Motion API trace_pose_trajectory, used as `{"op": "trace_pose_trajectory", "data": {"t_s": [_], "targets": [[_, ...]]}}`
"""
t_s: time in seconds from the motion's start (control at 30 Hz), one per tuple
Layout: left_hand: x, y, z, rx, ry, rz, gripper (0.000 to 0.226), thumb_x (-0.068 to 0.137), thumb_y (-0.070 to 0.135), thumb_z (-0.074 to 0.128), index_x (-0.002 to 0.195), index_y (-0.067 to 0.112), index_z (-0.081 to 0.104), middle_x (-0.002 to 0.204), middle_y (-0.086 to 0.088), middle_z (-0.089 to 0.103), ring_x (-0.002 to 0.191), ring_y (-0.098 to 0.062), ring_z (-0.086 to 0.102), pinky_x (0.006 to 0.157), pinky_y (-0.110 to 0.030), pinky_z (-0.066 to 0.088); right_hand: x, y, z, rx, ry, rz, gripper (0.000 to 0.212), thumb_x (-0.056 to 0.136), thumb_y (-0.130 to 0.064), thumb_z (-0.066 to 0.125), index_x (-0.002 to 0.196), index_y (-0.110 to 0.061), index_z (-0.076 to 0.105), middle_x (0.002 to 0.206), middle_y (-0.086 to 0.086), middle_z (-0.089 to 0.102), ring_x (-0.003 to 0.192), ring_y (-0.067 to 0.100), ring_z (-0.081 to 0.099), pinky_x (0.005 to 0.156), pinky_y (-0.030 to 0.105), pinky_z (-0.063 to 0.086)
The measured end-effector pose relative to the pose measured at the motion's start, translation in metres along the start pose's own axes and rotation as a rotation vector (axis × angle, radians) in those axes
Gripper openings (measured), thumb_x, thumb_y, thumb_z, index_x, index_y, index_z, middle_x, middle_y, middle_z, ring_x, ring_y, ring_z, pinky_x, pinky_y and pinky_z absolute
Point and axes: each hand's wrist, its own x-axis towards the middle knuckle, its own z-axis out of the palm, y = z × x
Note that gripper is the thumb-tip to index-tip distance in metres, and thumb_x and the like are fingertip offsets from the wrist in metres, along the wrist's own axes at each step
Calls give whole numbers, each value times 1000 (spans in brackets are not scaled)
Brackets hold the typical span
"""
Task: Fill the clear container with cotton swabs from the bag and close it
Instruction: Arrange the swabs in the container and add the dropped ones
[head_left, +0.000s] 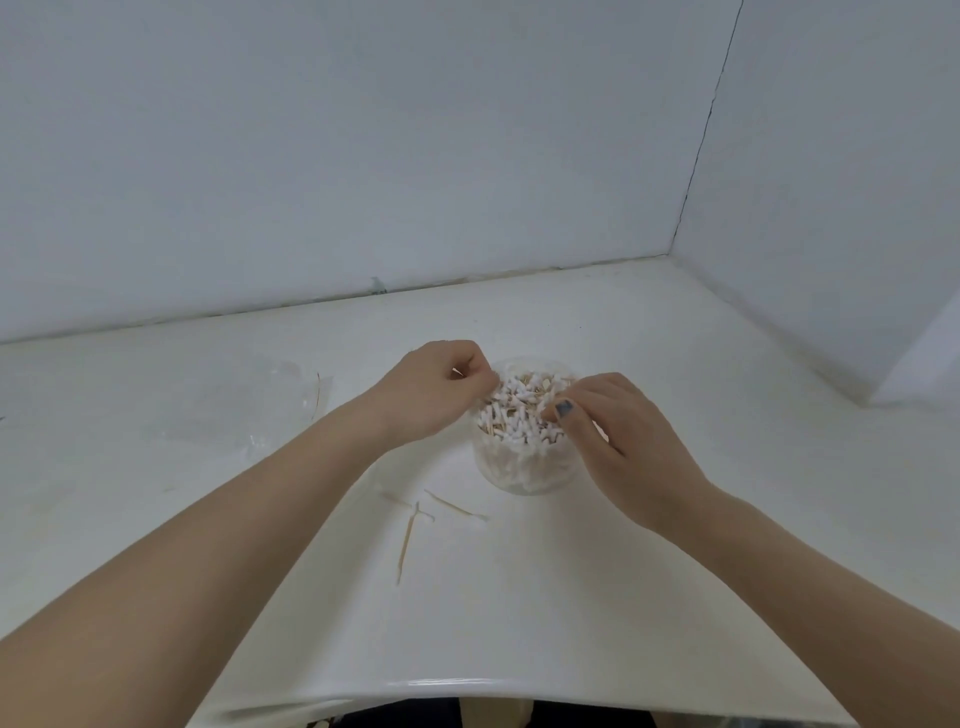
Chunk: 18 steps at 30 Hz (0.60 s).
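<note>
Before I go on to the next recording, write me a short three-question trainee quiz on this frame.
1. True or false: the clear container already has its lid on.
2. Which things lie loose on the table, just in front of the container? A) cotton swabs B) scissors C) coins
3. Fill in: the left hand and the right hand both work at the container's ____.

Key:
1. False: its top is open and the swabs inside show.
2. A: a few loose swabs lie there.
3. Top, among the swab tips.
</note>
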Motion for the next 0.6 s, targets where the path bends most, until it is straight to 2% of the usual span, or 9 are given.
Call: {"op": "trace_pose_trajectory", "data": {"t_s": [0.03,0.13,0.2,0.27,0.33,0.4,0.6], "targets": [[0,1,2,13,13,9,20,100,29,60,91,14,70,101,1,72,65,4,57,60,-20,42,0,0,1,2,0,2,51,101,-40,31,85,-7,67,87,-4,66,99,16,54,89,38,43],[1,4,9,40,61,71,19,98,29,62,88,18,73,105,-6,66,102,-14,61,88,-30,48,1,1,1,6,0,-1,51,100,-40,32,83,-7,67,87,-4,66,99,16,54,89,38,43],[0,6,13,46,64,98,17,98,31,63,88,21,73,111,-4,60,110,-14,56,96,-32,45,1,2,1,1,1,-5,50,100,-39,31,82,-6,65,85,-3,64,97,18,53,87,37,43],[1,5,14,131,84,98,20,100,34,60,87,23,69,112,0,56,106,-14,55,94,-33,46,1,1,1,-5,9,-11,47,101,-36,31,79,-6,60,83,-2,61,94,19,51,84,36,42],[1,2,12,310,107,99,25,101,39,56,83,24,64,110,3,51,100,-17,52,84,-34,44,1,0,1,-1,8,-3,46,101,-36,31,78,-6,58,82,-2,59,93,19,50,83,34,41],[-1,-1,12,361,86,123,30,103,41,55,81,22,63,106,3,49,101,-20,49,81,-33,39,1,-1,2,3,8,12,47,100,-37,30,79,-6,59,83,-3,59,94,18,50,84,31,41],[2,3,15,314,73,206,33,104,40,55,84,17,68,108,3,52,110,-20,44,97,-38,42,1,-2,4,30,2,42,44,101,-36,30,77,-10,56,80,-10,55,94,12,48,80,24,39]]}}
